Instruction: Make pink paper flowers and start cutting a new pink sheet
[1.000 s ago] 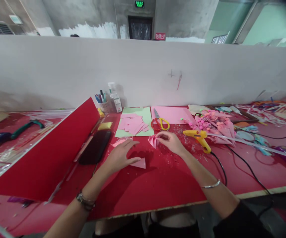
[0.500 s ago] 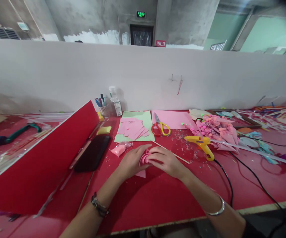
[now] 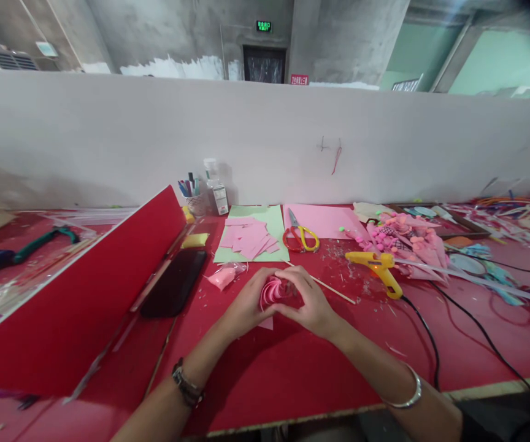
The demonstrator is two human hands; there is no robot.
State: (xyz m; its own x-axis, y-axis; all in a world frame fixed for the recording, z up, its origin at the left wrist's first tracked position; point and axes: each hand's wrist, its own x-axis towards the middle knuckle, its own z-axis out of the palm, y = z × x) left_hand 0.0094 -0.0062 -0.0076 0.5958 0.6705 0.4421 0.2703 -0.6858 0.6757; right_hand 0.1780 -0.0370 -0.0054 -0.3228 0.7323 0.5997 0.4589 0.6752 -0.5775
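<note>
A pink paper coil (image 3: 272, 293), wound in loose layers like a rose, is held between my two hands above the red table. My left hand (image 3: 245, 309) wraps round its left side, thumb and fingers curved about the outer layers. Around the right side my right hand (image 3: 311, 307) makes an arch, its fingertips and thumb reaching the coil's edges close to the left hand. Under the hands a corner of a pink paper piece (image 3: 267, 323) shows. A small bag of pink material (image 3: 223, 276) lies just beyond the left hand, and a thin stick (image 3: 332, 288) beyond the right.
Pink paper pieces (image 3: 250, 238) lie on a green sheet (image 3: 228, 253), beside scissors (image 3: 302, 236). A yellow glue gun (image 3: 375, 264) with a black cord and a pink bouquet (image 3: 412, 236) are rightward. At left are a phone (image 3: 175, 285) and a slanted red board (image 3: 90, 294).
My right hand's fingers have spread into a wider arch around the coil. The coil's layers look looser and more visible. The view has shifted slightly.
</note>
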